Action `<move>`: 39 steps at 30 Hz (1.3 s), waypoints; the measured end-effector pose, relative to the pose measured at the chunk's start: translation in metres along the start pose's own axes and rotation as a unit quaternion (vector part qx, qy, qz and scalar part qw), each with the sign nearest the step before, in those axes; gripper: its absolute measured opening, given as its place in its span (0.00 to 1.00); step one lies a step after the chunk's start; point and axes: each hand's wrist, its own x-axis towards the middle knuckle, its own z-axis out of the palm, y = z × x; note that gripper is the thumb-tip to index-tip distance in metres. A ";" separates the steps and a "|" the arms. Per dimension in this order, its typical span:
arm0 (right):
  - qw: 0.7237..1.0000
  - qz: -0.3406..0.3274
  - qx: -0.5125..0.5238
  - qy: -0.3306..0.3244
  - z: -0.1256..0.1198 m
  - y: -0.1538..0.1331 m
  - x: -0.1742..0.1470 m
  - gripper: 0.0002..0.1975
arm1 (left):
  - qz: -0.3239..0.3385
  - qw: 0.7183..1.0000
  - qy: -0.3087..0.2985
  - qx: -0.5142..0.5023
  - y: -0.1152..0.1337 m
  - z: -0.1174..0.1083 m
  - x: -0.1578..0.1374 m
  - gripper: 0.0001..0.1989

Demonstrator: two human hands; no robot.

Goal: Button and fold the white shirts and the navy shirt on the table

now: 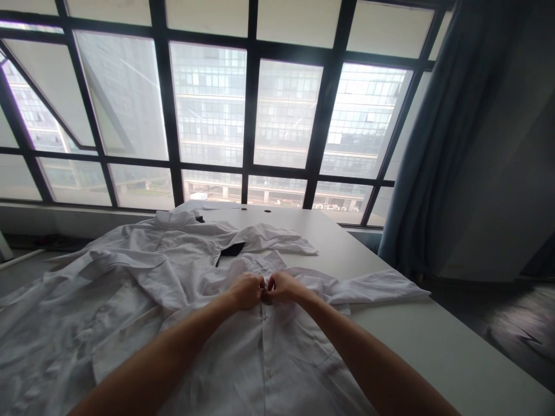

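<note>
A white button-up shirt (295,352) lies front side up on the white table (416,335), its collar end away from me and one sleeve (381,287) stretched to the right. My left hand (247,290) and my right hand (280,287) meet at the upper part of its button placket. Both are closed, with fingertips pinching the shirt's front edges. The button between them, if any, is hidden by the fingers. Below my hands, small buttons (269,374) run down the placket.
More white garments (130,271) lie crumpled across the left and far side of the table. Among them is a black patch (233,249). Large dark-framed windows (208,110) stand behind the table. A blue-grey curtain (433,150) hangs at the right.
</note>
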 end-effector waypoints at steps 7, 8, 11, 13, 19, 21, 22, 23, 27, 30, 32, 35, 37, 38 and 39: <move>0.999 -0.024 0.004 0.025 0.002 -0.005 -0.003 0.05 | 0.009 1.000 -0.002 0.018 0.004 -0.001 0.000 0.13; 0.999 -0.026 0.011 0.024 0.003 -0.005 -0.003 0.05 | -0.003 1.000 0.001 0.006 0.003 0.000 0.001 0.13; 0.999 -0.038 0.037 0.012 0.003 -0.004 -0.002 0.06 | -0.038 0.998 0.008 -0.044 0.001 0.001 0.005 0.13; 0.997 -0.053 0.052 0.005 0.004 -0.002 -0.001 0.06 | -0.049 0.995 0.008 -0.083 0.000 0.003 0.007 0.14; 0.988 -0.012 0.115 0.101 0.016 0.006 -0.005 0.07 | -0.046 0.992 0.024 -0.115 -0.003 0.007 0.003 0.14; 0.979 0.002 0.173 0.107 0.020 0.009 -0.008 0.09 | -0.040 0.993 0.031 -0.105 -0.003 0.007 0.000 0.13; 0.974 0.010 0.195 0.111 0.022 0.010 -0.009 0.10 | -0.037 0.994 0.037 -0.099 -0.002 0.007 -0.002 0.13; 0.970 0.019 0.210 0.120 0.023 0.011 -0.009 0.10 | -0.037 0.994 0.043 -0.092 -0.002 0.007 -0.004 0.13; 0.955 0.035 0.230 0.185 0.029 0.010 -0.010 0.09 | -0.046 0.995 0.057 -0.072 0.001 0.008 -0.008 0.14; 0.949 0.028 0.237 0.206 0.031 0.007 -0.010 0.09 | -0.045 0.994 0.064 -0.080 0.001 0.010 -0.008 0.14; 0.952 0.023 0.221 0.212 0.032 0.006 -0.010 0.09 | -0.041 0.992 0.068 -0.099 -0.001 0.012 -0.007 0.13; 0.956 0.014 0.189 0.223 0.033 0.006 -0.009 0.09 | -0.040 0.986 0.070 -0.145 -0.007 0.016 -0.004 0.12; 0.958 0.006 0.177 0.226 0.033 0.008 -0.008 0.09 | -0.039 0.981 0.073 -0.174 -0.010 0.018 -0.002 0.11; 0.959 0.001 0.172 0.227 0.034 0.009 -0.008 0.09 | -0.036 0.979 0.075 -0.187 -0.011 0.019 -0.002 0.11; 0.959 -0.003 0.170 0.227 0.034 0.009 -0.007 0.09 | -0.029 0.977 0.075 -0.196 -0.013 0.019 -0.001 0.12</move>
